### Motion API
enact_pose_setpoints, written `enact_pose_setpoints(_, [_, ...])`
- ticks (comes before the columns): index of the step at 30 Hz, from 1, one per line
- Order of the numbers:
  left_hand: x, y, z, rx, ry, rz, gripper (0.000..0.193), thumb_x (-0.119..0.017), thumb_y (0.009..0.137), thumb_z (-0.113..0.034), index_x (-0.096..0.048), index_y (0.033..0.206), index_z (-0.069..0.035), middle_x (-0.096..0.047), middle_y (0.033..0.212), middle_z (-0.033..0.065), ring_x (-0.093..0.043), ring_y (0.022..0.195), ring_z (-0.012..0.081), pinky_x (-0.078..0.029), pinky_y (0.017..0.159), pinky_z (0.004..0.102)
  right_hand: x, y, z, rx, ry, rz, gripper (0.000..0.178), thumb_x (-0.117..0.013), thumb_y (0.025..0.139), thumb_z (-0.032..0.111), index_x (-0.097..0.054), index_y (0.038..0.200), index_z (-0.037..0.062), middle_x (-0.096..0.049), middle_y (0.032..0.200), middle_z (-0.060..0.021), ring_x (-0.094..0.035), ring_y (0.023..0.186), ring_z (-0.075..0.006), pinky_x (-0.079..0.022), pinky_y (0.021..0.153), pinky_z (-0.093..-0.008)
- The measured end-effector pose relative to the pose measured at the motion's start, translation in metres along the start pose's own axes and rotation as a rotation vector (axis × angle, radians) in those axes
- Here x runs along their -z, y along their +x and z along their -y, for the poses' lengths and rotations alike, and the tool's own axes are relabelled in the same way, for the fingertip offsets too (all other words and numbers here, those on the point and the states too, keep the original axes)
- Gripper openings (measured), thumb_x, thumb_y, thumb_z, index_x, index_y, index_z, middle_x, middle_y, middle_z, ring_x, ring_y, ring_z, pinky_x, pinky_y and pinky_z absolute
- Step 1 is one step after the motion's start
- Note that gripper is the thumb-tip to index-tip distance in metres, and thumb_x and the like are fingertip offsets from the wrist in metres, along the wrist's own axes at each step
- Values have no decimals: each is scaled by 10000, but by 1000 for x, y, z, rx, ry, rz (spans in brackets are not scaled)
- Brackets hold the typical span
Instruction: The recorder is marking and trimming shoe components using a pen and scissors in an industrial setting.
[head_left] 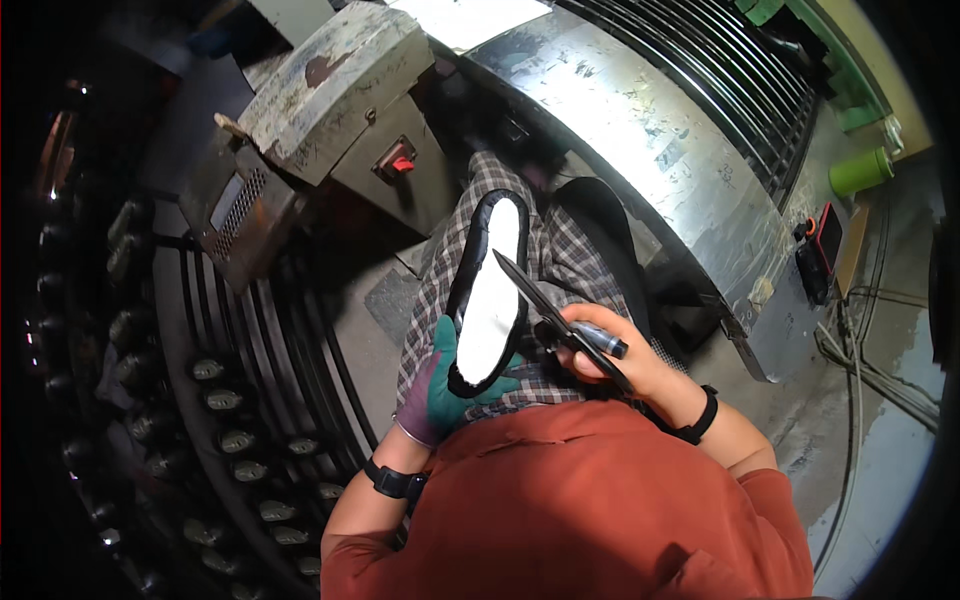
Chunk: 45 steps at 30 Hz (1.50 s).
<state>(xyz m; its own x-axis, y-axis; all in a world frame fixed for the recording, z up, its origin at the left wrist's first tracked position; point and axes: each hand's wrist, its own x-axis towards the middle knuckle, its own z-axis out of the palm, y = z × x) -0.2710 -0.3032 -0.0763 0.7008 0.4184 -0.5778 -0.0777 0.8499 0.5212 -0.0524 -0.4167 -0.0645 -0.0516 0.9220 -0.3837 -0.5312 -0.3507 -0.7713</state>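
Observation:
A black shoe upper lies sole-side up over my lap, its white bottom framed by a dark rim. My left hand, in a teal and purple glove, grips the end of it nearest my body. My bare right hand is closed round a long, dark, pointed tool, whose tip reaches over the white bottom; whether it touches cannot be made out. A grey pen-like cylinder with a black end is also in that hand, beside the tool. The fingers partly hide both.
Racks with several dark shoes stand at left. A worn metal box machine with a red switch is ahead left. A curved metal table runs ahead to the right, with rails behind. A green cylinder and cables are at right.

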Motion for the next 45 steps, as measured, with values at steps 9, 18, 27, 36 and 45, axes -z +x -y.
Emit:
enact_pose_setpoints(9, [20,-3,-2,-41,-1,154,662,-272,989,-562,-365,1406,-57,-552,1266,131,-609,1079,247,-555,870,385,-12,16,-14,-40,144,91,458,-673,866,62,-492,1287,76,-584,874,10,-468,662,-24,-353,554,-182])
enact_pose_setpoints(18, [21,-4,-8,13,131,34,731,-169,985,-594,-438,1366,-32,-611,1202,137,-643,1008,250,-540,847,336,-14,29,-14,-76,79,63,440,-679,867,82,-504,1271,81,-560,835,17,-441,635,-20,-333,534,-175])
enact_pose_setpoints(27, [36,1,-3,32,68,103,705,-208,984,-587,-391,1398,-47,-582,1241,157,-626,1052,279,-530,893,380,-12,26,-15,-17,7,69,460,-699,852,95,-506,1268,69,-559,822,14,-447,641,-29,-339,545,-175])
enact_pose_setpoints(36, [56,3,12,-14,-106,145,878,-474,889,-633,-108,1506,-127,-490,1346,220,-575,1130,385,-514,915,471,5,20,17,440,-1326,-117,474,-711,669,40,-610,1128,107,-603,907,-75,-619,719,-264,-508,625,-359])
enact_pose_setpoints(45, [57,6,10,58,-106,131,886,-488,886,-629,-151,1490,-76,-491,1328,248,-580,1131,361,-533,883,462,-3,33,22,524,-1704,-42,530,-686,605,32,-620,1120,140,-474,756,-71,-545,638,-270,-460,524,-372])
